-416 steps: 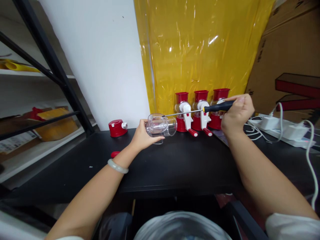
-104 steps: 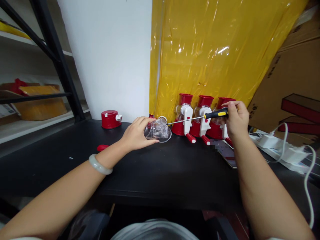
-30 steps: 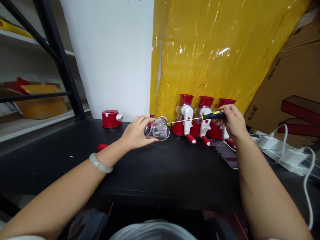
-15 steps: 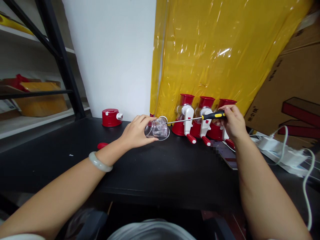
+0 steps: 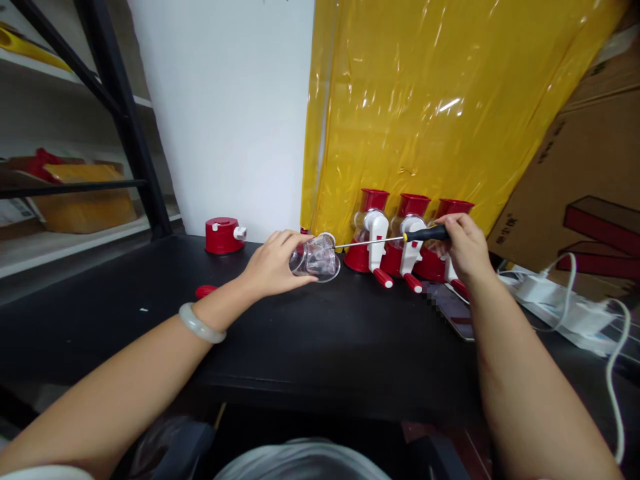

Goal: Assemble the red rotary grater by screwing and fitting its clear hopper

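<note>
My left hand [image 5: 273, 262] is closed around a clear plastic housing [image 5: 320, 259], held tilted above the black table. My right hand [image 5: 466, 243] grips the dark handle of a screwdriver [image 5: 425, 233], whose long shaft points left. The screwdriver's tip meets the right side of the clear housing; the exact spot it touches is too small to make out. Just behind the shaft stand several red-and-white rotary graters [image 5: 374, 230] with cranks and red handles. A red base [image 5: 223, 236] with a white knob sits left of my left hand.
A red handle [image 5: 205, 291] lies partly behind my left forearm. On the right are a phone [image 5: 453, 310] and a power strip [image 5: 590, 333] with white chargers and cables. Yellow plastic sheeting [image 5: 425, 100] and a cardboard box [image 5: 575, 173] stand behind. Shelves [image 5: 90, 233] are at left.
The screwdriver's handle has turned about its shaft, its yellow patch no longer showing, and my right fingers have shifted slightly. The clear housing stays in my left hand.
</note>
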Demonstrator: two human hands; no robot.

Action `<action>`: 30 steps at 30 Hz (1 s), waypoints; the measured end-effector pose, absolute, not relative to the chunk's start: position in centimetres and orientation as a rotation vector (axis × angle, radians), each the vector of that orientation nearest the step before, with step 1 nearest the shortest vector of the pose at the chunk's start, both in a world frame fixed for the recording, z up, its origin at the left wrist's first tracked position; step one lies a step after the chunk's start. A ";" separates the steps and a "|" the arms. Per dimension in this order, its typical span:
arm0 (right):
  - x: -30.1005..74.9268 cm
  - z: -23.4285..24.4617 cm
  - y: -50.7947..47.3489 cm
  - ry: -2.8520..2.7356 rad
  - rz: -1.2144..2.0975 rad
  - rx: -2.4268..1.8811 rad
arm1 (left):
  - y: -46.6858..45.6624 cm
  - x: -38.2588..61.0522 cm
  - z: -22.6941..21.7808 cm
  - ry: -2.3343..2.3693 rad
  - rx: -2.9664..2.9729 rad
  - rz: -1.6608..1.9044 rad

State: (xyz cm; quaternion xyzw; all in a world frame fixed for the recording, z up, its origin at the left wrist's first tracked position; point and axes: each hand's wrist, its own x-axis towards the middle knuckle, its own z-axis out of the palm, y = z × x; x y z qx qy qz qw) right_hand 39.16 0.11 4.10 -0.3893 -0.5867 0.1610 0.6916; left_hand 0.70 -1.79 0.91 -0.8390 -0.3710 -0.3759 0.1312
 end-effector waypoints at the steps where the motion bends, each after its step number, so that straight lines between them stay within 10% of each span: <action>1: 39.1 4.1 0.0 -1.330 0.356 -0.892 | -1.8 0.7 0.9 -1.084 -2.435 -1.089; 30: 38.5 3.2 1.3 -1.157 0.369 -1.144 | -1.8 0.2 1.4 -0.980 -2.165 -0.891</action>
